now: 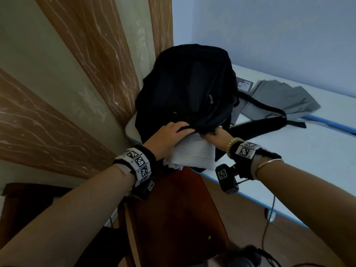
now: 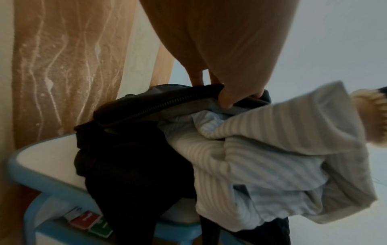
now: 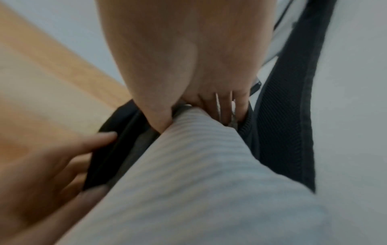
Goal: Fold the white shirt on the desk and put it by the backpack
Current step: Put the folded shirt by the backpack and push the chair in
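A black backpack stands at the desk's left corner, against the curtain. My left hand grips the zip edge of its opening and holds it up, thumb under and fingers over the rim. The folded white ribbed shirt sticks out of that opening towards me, with its far end inside the bag. My right hand grips the shirt's far end at the mouth of the bag, thumb on one side and fingers on the other. The fingertips are hidden inside the backpack.
The pale desk runs off to the right with a blue front edge. A grey garment and a backpack strap lie on it behind the bag. A brown chair stands below my hands. The curtain hangs at the left.
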Tool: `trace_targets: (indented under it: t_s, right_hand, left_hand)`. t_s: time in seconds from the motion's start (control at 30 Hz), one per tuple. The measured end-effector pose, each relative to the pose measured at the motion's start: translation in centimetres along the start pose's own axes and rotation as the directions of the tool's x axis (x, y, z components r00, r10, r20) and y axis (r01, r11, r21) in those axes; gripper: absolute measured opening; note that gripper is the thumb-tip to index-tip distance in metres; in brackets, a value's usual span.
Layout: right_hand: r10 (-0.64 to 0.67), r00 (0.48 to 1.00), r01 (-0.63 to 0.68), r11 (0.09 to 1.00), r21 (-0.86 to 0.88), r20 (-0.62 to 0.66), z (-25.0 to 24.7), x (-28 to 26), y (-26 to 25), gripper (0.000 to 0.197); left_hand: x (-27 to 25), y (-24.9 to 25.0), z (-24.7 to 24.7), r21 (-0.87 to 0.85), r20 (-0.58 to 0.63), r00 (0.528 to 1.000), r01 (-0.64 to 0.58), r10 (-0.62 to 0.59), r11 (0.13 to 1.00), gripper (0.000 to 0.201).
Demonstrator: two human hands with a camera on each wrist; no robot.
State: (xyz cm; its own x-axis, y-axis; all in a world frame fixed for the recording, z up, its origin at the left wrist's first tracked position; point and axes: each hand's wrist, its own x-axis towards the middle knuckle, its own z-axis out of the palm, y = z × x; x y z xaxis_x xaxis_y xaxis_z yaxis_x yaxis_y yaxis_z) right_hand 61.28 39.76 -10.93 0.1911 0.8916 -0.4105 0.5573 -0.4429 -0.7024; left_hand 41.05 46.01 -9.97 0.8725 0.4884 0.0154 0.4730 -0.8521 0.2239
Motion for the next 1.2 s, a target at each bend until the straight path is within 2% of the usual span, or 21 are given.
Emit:
trace_targets:
  t_s: [0.1,0.13,0.2,0.27,0.37,0.47,0.6,0.67,0.77,0.87,1.0,1.07,1.2]
  right_hand:
    - [-0.013,0.988,-0.022,0.974,-0.225,-0.153,-0.1,-1.4,0.8,0.050]
    - [-0.058,0.981,0.009,0.967,-0.255,-0.185,-0.2,-2.4,0.6,0.050]
    - [-0.207,0.953,0.121,0.930,-0.347,-0.223,0.3,-4.5,0.2,0.052]
    - [-0.357,0.922,0.247,0.843,-0.478,-0.153,1.2,-6.5,-0.2,0.063]
    - [-0.447,0.892,0.405,0.721,-0.563,0.069,3.4,-8.1,-0.2,0.071]
    - [-0.414,0.880,0.467,0.674,-0.572,0.231,5.0,-7.7,0.2,0.071]
    - [-0.336,0.886,0.462,0.690,-0.557,0.318,6.4,-6.5,0.7,0.084]
    - [-0.391,0.871,0.491,0.714,-0.500,0.297,6.9,-5.6,0.7,0.079]
    - [-0.461,0.865,0.499,0.751,-0.433,0.197,7.1,-3.7,0.0,0.075]
    - [-0.388,0.911,0.406,0.781,-0.475,0.140,6.8,-0.6,-1.2,0.077]
    - [-0.319,0.940,0.336,0.805,-0.488,0.120,6.1,3.2,-2.1,0.048]
    - [-0.305,0.940,0.341,0.797,-0.499,0.155,6.6,3.7,-2.0,0.048]
    - [-0.318,0.914,0.406,0.756,-0.514,0.254,7.2,2.4,-1.3,0.044]
  left_hand:
    - [0.1,0.2,-0.1,-0.187,0.036,0.969,0.246,-0.244,0.951,0.044]
    - [0.2,0.2,-0.2,-0.207,0.043,0.958,0.287,-0.284,0.935,0.041]
    - [0.2,0.2,-0.4,-0.164,0.010,0.965,0.259,-0.261,0.952,0.037]
    - [0.2,-0.2,-0.6,-0.091,-0.054,0.982,0.177,-0.182,0.980,0.033]
    - [0.4,-0.6,-1.0,-0.059,-0.127,0.983,0.124,-0.130,0.991,0.030]
    - [0.3,-0.6,-1.0,-0.073,-0.131,0.984,0.111,-0.120,0.991,0.031]
    - [-0.1,-0.4,-0.7,-0.122,-0.150,0.982,0.096,-0.114,0.988,0.031]
    - [0.0,-0.4,-0.5,-0.126,-0.190,0.976,0.080,-0.103,0.989,0.031]
    - [0.3,-0.5,-0.6,-0.142,-0.250,0.963,0.068,-0.102,0.987,0.032]
    - [0.3,-0.2,-1.0,-0.130,-0.310,0.949,0.010,-0.050,0.992,0.030]
    - [0.1,-0.2,-1.5,-0.121,-0.347,0.937,-0.005,-0.038,0.993,0.029]
    - [-0.1,-0.5,-1.4,-0.148,-0.326,0.945,-0.013,-0.037,0.989,0.031]
    - [-1.1,-1.3,1.1,-0.152,-0.173,0.985,-0.017,-0.009,0.988,0.029]
